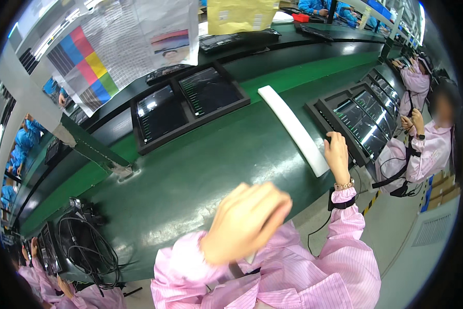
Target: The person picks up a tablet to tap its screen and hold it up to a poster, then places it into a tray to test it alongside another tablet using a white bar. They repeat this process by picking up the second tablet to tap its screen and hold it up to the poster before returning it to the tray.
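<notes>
The green conveyor belt [200, 165] carries black screen trays [190, 105] (two nearest) and a white strip [293, 129].

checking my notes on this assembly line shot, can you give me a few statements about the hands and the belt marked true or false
1. The right hand reaches out to the near corner of a black tray of screens. True.
2. The left hand lies flat on the green belt. False: it is raised close to the camera, blurred, above the pink sleeve.
3. A white strip lies on the belt left of the right hand. True.
4. The belt is red. False: it is dark green.
5. The right wrist wears a bracelet. True.
</notes>
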Demonstrator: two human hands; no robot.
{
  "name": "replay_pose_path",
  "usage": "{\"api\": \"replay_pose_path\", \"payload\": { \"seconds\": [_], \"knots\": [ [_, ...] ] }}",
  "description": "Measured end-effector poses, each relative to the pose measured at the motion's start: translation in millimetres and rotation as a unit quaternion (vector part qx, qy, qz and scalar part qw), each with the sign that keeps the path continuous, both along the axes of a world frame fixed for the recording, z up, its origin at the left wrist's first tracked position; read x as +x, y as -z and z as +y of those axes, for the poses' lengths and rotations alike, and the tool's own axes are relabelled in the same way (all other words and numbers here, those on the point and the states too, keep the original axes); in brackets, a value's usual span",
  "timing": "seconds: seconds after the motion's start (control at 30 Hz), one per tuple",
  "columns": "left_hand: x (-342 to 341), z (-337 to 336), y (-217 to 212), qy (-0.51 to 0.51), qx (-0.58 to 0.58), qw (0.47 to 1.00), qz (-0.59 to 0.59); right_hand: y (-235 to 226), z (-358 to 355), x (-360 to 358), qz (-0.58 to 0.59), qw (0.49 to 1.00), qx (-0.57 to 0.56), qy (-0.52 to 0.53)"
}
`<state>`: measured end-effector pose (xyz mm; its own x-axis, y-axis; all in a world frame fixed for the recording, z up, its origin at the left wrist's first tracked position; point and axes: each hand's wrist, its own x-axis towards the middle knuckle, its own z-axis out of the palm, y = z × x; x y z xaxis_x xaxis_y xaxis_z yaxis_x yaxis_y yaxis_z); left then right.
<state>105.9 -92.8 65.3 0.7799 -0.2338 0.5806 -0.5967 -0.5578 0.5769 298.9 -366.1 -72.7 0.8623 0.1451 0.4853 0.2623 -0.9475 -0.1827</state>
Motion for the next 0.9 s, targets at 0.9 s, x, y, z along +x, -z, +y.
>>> {"api": "replay_pose_path", "payload": {
  "seconds": [0.9],
  "knots": [
    [93,-69,161,0.044,0.283,0.954,0.085,22,4,54,-0.019,0.960,-0.257,0.105]
  ]
}}
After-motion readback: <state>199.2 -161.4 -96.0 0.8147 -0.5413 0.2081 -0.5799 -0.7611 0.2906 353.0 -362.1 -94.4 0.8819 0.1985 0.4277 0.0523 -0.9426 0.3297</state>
